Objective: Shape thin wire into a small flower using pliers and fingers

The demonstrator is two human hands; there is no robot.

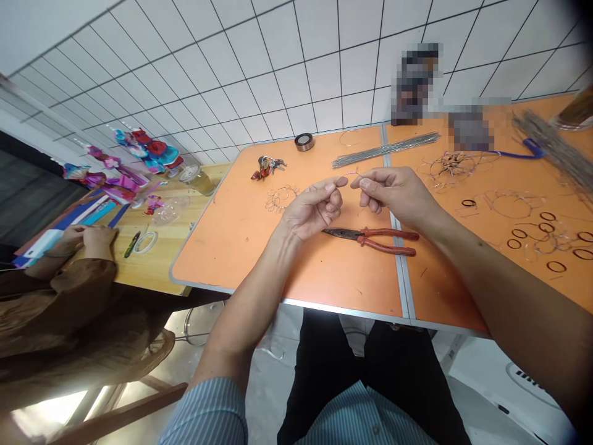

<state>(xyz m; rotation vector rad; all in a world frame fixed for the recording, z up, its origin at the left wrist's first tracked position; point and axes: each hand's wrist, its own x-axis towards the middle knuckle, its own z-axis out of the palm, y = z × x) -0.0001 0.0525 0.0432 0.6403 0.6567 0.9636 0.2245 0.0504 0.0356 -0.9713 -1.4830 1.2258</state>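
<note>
My left hand (315, 207) and my right hand (393, 193) are raised just above the orange table (241, 241), fingertips almost meeting. Both pinch the ends of a short thin wire piece (351, 173) with a pinkish tint. Red-handled pliers (373, 238) lie on the table right below my hands. A small coiled wire ornament (281, 198) lies to the left of my left hand.
A bundle of straight wires (384, 150), a tape roll (303, 141), a key bunch (266, 167), tangled wire shapes (451, 165) and several dark rings (546, 235) lie on the table. At the left another person's hands (88, 238) rest on a wooden table with colourful craft pieces (134, 157).
</note>
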